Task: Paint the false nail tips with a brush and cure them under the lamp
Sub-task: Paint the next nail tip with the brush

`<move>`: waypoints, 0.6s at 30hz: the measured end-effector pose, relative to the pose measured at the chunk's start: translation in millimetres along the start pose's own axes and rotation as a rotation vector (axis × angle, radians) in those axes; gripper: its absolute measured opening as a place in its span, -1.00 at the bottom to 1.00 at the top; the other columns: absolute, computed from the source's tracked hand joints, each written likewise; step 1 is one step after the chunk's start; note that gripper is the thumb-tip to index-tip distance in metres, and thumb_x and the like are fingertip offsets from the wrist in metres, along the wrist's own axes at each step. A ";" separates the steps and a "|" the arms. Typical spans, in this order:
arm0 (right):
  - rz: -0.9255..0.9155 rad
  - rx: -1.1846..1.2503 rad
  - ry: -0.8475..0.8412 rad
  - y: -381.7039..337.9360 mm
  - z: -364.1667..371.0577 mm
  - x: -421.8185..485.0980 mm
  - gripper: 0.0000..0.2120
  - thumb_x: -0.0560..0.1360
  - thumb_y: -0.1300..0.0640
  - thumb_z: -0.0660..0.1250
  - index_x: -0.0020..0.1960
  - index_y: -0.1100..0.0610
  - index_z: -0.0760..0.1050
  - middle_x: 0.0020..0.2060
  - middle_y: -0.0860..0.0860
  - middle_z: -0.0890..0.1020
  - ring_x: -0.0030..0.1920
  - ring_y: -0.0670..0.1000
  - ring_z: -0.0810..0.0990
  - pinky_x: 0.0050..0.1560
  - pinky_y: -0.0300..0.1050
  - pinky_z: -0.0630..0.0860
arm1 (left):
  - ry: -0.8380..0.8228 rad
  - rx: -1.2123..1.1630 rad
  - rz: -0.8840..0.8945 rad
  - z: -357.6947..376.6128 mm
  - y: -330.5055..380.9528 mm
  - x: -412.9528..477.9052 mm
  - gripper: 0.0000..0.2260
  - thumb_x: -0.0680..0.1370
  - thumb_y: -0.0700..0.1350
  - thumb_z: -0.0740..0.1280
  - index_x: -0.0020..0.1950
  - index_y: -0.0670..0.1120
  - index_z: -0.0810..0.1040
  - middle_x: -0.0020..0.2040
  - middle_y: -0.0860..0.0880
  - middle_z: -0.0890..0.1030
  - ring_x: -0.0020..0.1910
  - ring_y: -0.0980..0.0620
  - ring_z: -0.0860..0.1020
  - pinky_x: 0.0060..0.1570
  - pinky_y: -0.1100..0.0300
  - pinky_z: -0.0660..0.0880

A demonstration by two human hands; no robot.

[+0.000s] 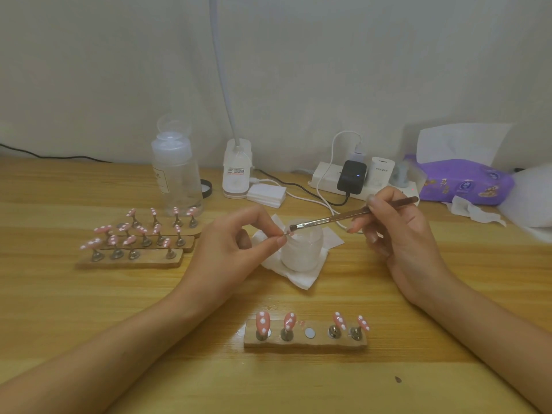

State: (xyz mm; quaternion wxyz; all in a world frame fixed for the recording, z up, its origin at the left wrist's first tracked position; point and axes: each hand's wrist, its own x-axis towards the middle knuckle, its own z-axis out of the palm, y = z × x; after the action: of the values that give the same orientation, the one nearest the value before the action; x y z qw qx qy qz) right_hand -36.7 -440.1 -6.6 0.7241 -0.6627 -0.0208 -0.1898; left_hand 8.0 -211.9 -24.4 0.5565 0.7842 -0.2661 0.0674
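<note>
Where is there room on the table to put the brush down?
Bare table lies in front of the near nail stand, and at the far left beside the three stands. The back edge is crowded: bottle, lamp base, power strip, tissue pack.

A home nail-art corner, as we see it: a wooden desk (89, 309) set against a bare pale wall (298, 55). Four wooden stands (304, 343) carry pink, white-dotted nail tips (263, 322), and between them a frosted jar (301, 252) sits on a tissue (298, 280), with a brush (343, 217) over it and a pump bottle (176, 174) behind. Along the wall we find household clutter: a small gooseneck lamp (236, 174), a power strip (325, 177) crowded with chargers (352, 176), and an opened purple tissue pack (466, 183).
</note>
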 end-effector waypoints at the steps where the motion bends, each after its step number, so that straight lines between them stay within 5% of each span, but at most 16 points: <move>1: 0.001 -0.007 -0.010 0.2 0.6 -0.5 -0.80 0.44 -0.06 0.33 -0.23 0.02 0.39 -0.36 0.07 0.67 -0.45 -0.12 0.40 -0.50 -0.33 0.28 | -0.002 -0.004 -0.002 0.0 -0.2 0.1 -0.91 0.48 -0.07 0.48 -0.20 0.00 0.62 -0.53 0.13 0.34 -0.47 0.13 0.29 -0.40 0.29 0.27; 6: 0.026 -0.022 0.042 1.7 -1.1 0.3 -0.82 0.43 -0.03 0.33 -0.20 0.05 0.40 -0.37 0.06 0.67 -0.46 -0.11 0.39 -0.50 -0.31 0.26 | -0.021 -0.030 -0.012 0.0 1.3 0.2 -0.91 0.49 -0.11 0.48 -0.19 -0.01 0.62 -0.38 0.25 0.55 -0.47 0.18 0.31 -0.41 0.39 0.31; 10: -0.003 -0.008 -0.004 1.2 -0.7 0.4 -0.82 0.47 -0.03 0.31 -0.20 0.04 0.39 -0.36 0.06 0.68 -0.45 -0.11 0.40 -0.50 -0.32 0.28 | -0.026 -0.062 -0.043 -0.7 1.5 0.7 -0.92 0.47 -0.08 0.49 -0.20 0.03 0.64 -0.17 0.16 0.66 -0.44 0.17 0.36 -0.39 0.35 0.39; 18: -0.001 0.010 0.007 1.6 -1.4 0.9 -0.80 0.45 -0.05 0.34 -0.20 0.03 0.40 -0.35 0.06 0.68 -0.46 -0.12 0.40 -0.51 -0.35 0.30 | -0.023 -0.080 -0.096 -1.1 1.6 1.4 -0.93 0.42 -0.01 0.51 -0.20 0.04 0.66 -0.18 0.13 0.68 -0.45 0.24 0.39 -0.37 0.36 0.42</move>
State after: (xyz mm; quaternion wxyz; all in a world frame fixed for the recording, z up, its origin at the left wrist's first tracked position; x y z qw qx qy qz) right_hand -35.6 -441.6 -8.0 0.7274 -0.6584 -0.0198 -0.1925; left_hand 8.6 -211.7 -22.0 0.5868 0.7739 -0.2371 0.0208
